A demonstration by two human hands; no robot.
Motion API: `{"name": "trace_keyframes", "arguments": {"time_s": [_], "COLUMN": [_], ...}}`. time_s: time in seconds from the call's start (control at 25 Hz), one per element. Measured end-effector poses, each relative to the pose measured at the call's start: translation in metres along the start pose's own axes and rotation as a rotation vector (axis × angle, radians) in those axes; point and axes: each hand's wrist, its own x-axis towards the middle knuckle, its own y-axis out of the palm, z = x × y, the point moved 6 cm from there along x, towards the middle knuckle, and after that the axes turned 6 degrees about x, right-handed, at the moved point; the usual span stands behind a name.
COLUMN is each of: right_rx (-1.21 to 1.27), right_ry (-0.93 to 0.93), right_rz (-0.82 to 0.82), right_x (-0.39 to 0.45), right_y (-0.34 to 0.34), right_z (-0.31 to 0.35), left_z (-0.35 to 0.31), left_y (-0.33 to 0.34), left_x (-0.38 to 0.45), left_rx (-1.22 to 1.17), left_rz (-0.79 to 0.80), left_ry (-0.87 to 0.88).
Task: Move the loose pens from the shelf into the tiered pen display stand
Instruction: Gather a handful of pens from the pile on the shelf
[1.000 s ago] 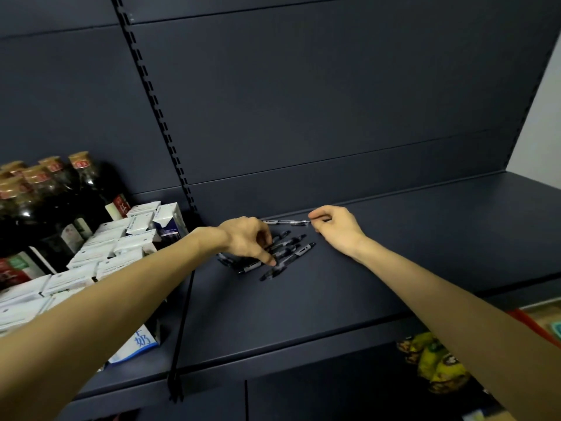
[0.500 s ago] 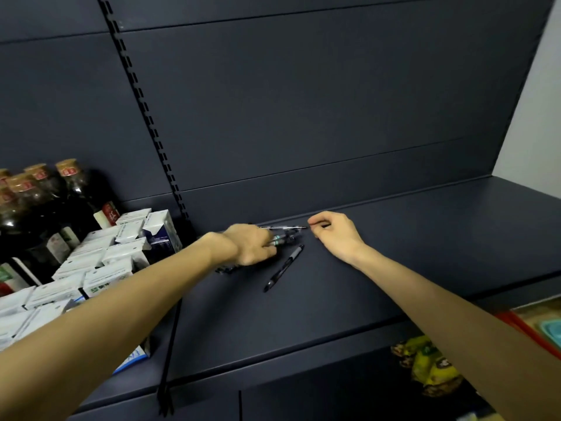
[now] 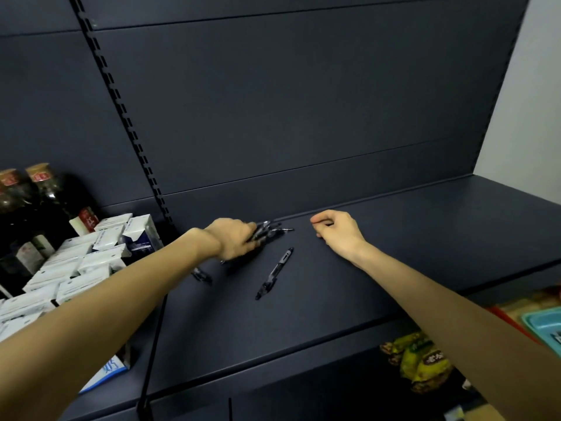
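My left hand (image 3: 235, 238) grips a bundle of several black pens (image 3: 268, 231) near the back of the dark shelf (image 3: 394, 253); their tips stick out to the right of my fingers. One loose black pen (image 3: 274, 273) lies alone on the shelf in front of that hand. The end of another pen (image 3: 202, 275) shows just below my left forearm. My right hand (image 3: 335, 230) rests on the shelf to the right with loosely curled fingers and holds nothing. No pen display stand is in view.
White boxes (image 3: 76, 262) and dark bottles (image 3: 42, 202) fill the shelf section at left, past a slotted upright (image 3: 121, 117). Below the shelf at right are yellow-green packets (image 3: 422, 360) and a teal basket (image 3: 543, 326). A pale wall closes the right side.
My left hand has gathered most of the pens into its grip and lifted them toward the back. One pen stayed on the shelf. My right hand has let go of its pen.
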Motion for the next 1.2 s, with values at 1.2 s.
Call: {"name": "trace_keyframes", "arguments": {"time_s": [1.2], "right_rx": [0.067], "right_ry": [-0.111], "right_rz": [0.155], "right_x": [-0.014], "right_y": [0.034], "right_z": [0.025], "left_z": [0.081], "left_y": [-0.035], "left_x": [-0.048], "left_rx": [-0.408], "left_rz": [-0.060], "left_ry": [-0.318]}}
